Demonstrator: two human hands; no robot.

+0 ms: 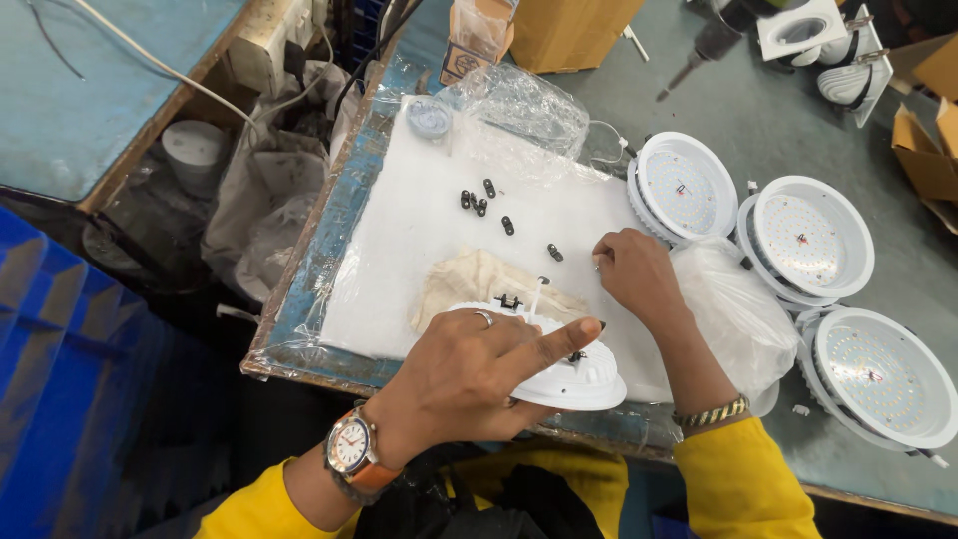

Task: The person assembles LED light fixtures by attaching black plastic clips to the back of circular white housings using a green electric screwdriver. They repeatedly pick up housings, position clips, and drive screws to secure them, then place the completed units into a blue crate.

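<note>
White lamp housing (569, 374) lies dome-up under our left hand (469, 374) (gripping it); right hand (634, 274) pinches a small part we cannot make out

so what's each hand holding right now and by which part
The left hand presses on the domed back of the round white lamp housing. The right hand has its fingertips pinched near small black clips; any hold cannot be told.

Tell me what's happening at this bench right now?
A person in yellow sleeves steadies a white round lamp housing face down on a white foam sheet with the left hand. The right hand pinches at something small near the scattered black clips; I cannot tell what. Three finished round LED lamps lie face up to the right.
</note>
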